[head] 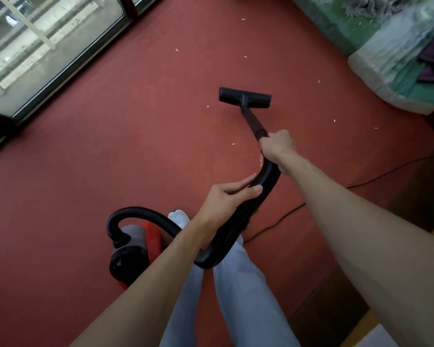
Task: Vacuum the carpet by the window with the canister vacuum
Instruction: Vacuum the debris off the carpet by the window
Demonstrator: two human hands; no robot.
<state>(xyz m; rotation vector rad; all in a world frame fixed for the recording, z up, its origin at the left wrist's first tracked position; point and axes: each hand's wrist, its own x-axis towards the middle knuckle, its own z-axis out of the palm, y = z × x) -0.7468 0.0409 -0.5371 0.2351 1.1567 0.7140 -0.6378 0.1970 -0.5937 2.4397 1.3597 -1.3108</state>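
Note:
A red carpet (148,146) fills the floor below the window (35,46) at the upper left. The black floor nozzle (244,97) rests flat on the carpet at the end of a black wand (252,122). My right hand (277,146) grips the wand's top where the ribbed black hose (238,216) begins. My left hand (229,197) holds the hose lower down, fingers wrapped loosely around it. The hose loops back to the red and grey canister vacuum (133,249) standing on the carpet by my left leg. Several small white scraps (207,106) lie scattered around the nozzle.
A black power cord (286,216) runs across the carpet to the right. Plastic-wrapped bundles of fabric (396,61) sit at the upper right. A wooden floor edge (348,296) borders the carpet at lower right. My legs in pale trousers (236,284) stand at the bottom centre.

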